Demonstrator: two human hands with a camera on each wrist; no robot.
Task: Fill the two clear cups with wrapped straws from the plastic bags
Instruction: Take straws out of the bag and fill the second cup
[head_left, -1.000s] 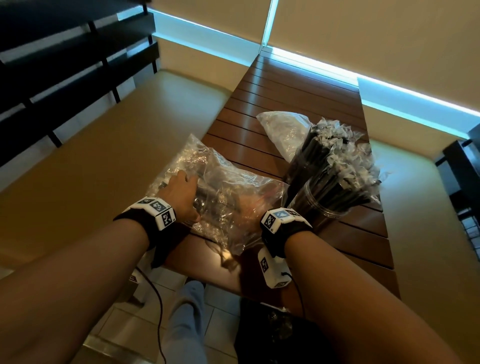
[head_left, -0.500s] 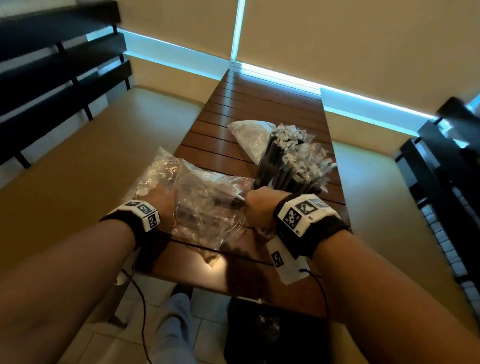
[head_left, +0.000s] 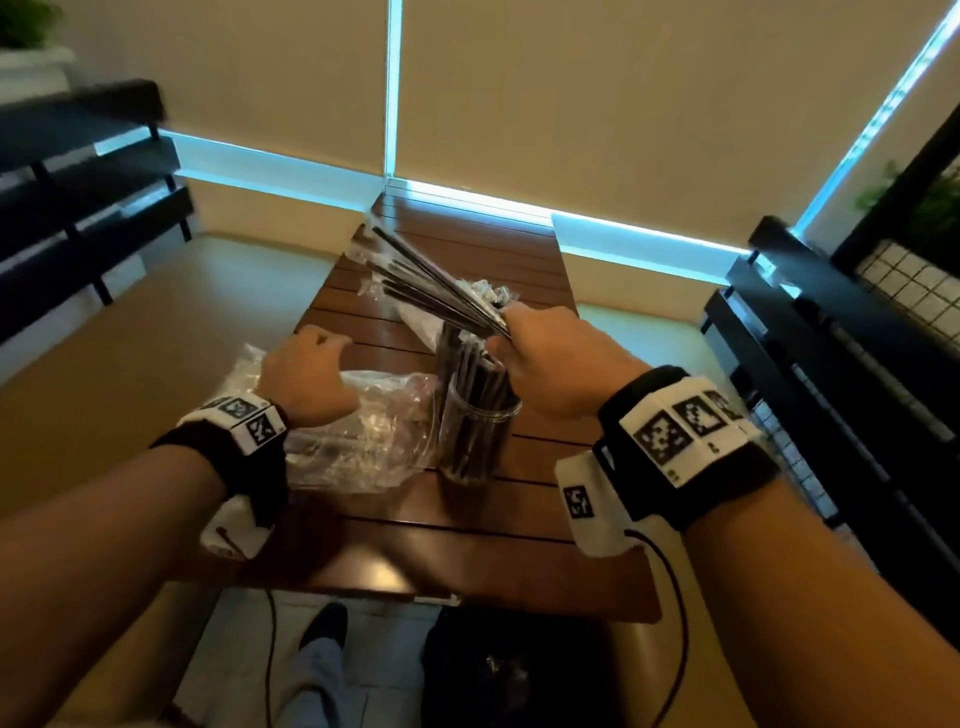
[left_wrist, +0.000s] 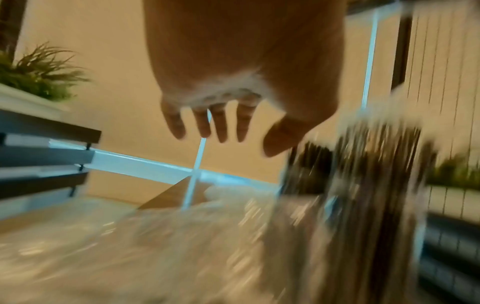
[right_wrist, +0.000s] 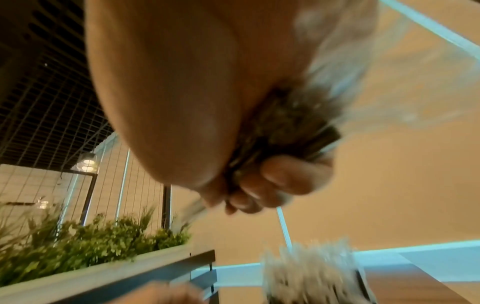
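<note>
My right hand (head_left: 524, 345) grips a bundle of black wrapped straws (head_left: 431, 283) above the table, their free ends fanning up and to the left. The right wrist view shows the fingers (right_wrist: 280, 181) curled round that bundle (right_wrist: 285, 127). Below it stands a clear cup (head_left: 475, 441) packed with black straws; behind it more straws stand upright, their cup hidden. A crumpled clear plastic bag (head_left: 363, 441) lies left of the cup. My left hand (head_left: 306, 374) hovers over the bag, fingers (left_wrist: 221, 123) loosely spread and holding nothing.
The brown slatted table (head_left: 467, 551) is narrow, with tan bench seats (head_left: 130, 415) on both sides. Dark slatted railings (head_left: 78, 218) stand at left and right (head_left: 857, 389). A white bag (head_left: 415, 317) lies behind the cups. A leg and shoe (head_left: 322, 649) show below the near edge.
My right hand has pulled a bundle of straws out of the bag and lifted it above the cup. My left hand has come off the bag and risen.
</note>
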